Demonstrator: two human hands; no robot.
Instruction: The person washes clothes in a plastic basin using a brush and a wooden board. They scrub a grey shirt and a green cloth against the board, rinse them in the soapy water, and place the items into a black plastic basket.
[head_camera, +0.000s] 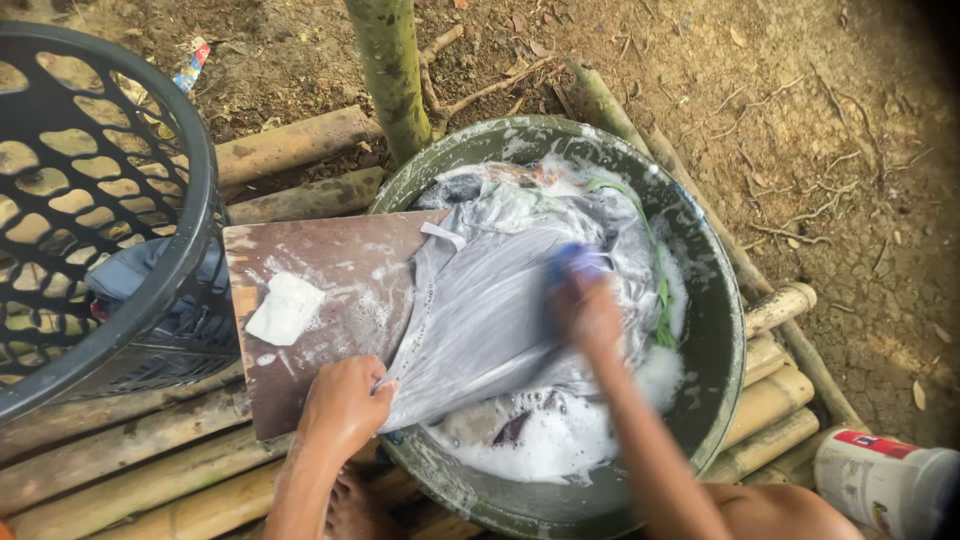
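Left hand (342, 405) is pinching the grey garment's (490, 300) edge against the wooden board (320, 265) at 7 o'clock; right hand (585, 305), blurred, is seemingly gripping a blue brush (570, 262) over the soapy basin (725, 330).

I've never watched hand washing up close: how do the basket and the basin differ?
The black basket has open lattice walls and holds dry-looking clothes; the green basin has solid walls and holds suds and a grey garment. The basket is cut off by the picture's edge; the basin shows almost whole. Both are round.
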